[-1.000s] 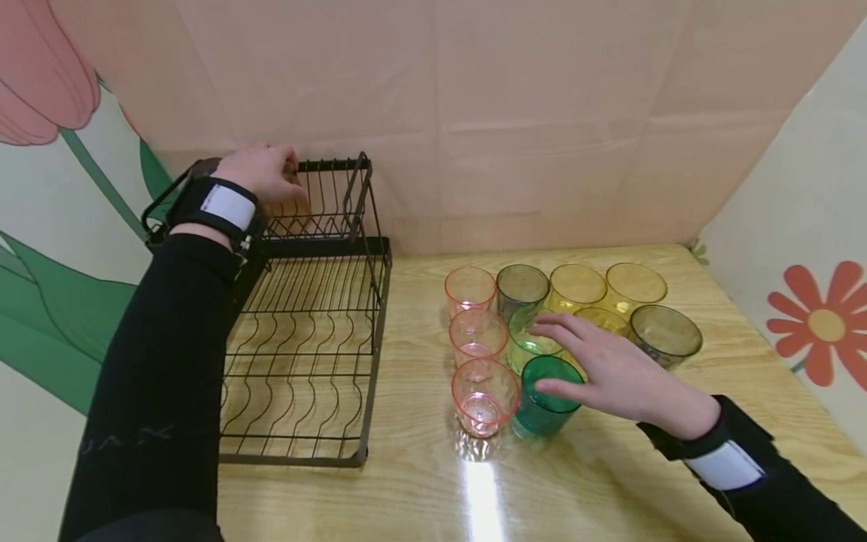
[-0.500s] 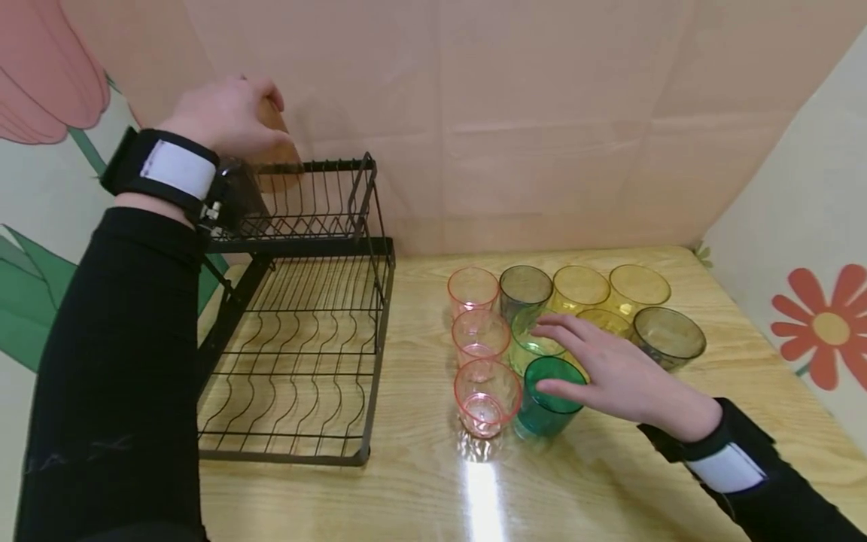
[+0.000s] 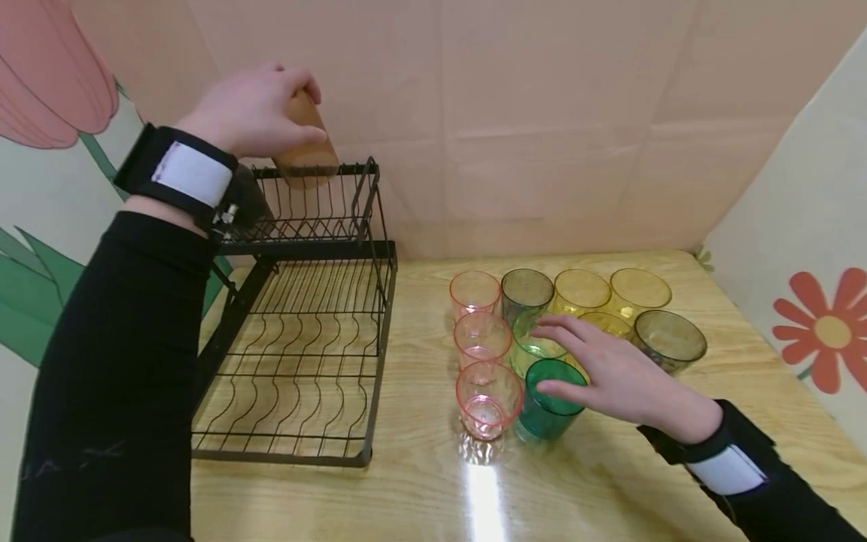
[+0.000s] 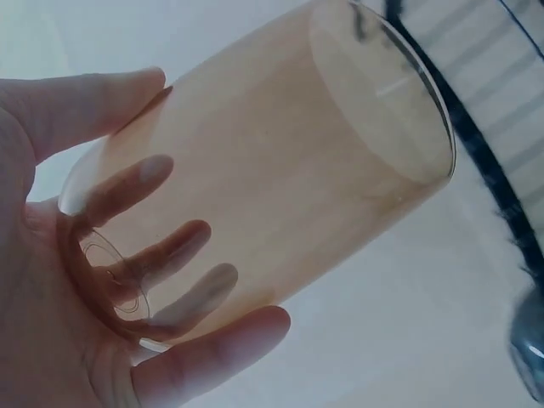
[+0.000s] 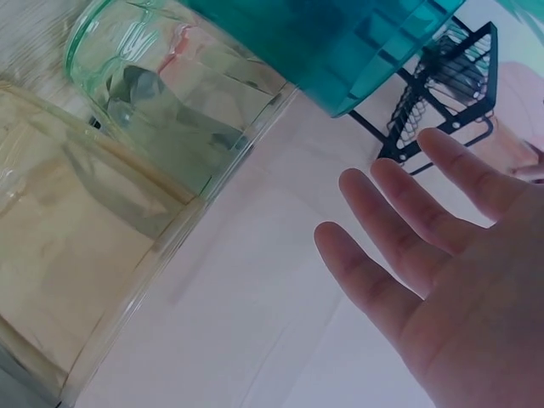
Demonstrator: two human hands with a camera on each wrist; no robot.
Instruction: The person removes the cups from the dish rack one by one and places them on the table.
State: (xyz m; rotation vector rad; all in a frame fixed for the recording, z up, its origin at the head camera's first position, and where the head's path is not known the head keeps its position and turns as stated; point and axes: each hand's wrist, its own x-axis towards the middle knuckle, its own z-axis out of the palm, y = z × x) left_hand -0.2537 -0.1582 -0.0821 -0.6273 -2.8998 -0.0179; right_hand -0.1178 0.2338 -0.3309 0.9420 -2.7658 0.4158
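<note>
An amber drinking glass (image 4: 280,161), tilted with its rim downward, is held by my left hand (image 3: 260,113), the thumb on one side and the fingers round its base end. In the head view that glass (image 3: 308,143) overlaps the back rail of the upper tier of a black wire dish rack (image 3: 379,331). My right hand (image 3: 609,369) hangs with fingers spread and holds nothing. Below it stand a dark green glass (image 3: 549,403) and a light green glass (image 3: 531,331), both upright. In the right wrist view the teal-green glass (image 5: 340,42) is close beyond my fingertips.
Several upright glasses stand grouped on the wooden table (image 3: 420,497): pink-rimmed ones (image 3: 489,399) in a column on the left, yellow ones (image 3: 582,290) behind, smoky grey glasses (image 3: 670,335) among them. A pink wall covering (image 3: 542,113) closes off the back.
My left hand has risen out of the rack's upper tier with the amber glass, then shifted slightly right. The right hand has stayed in place over the glasses.
</note>
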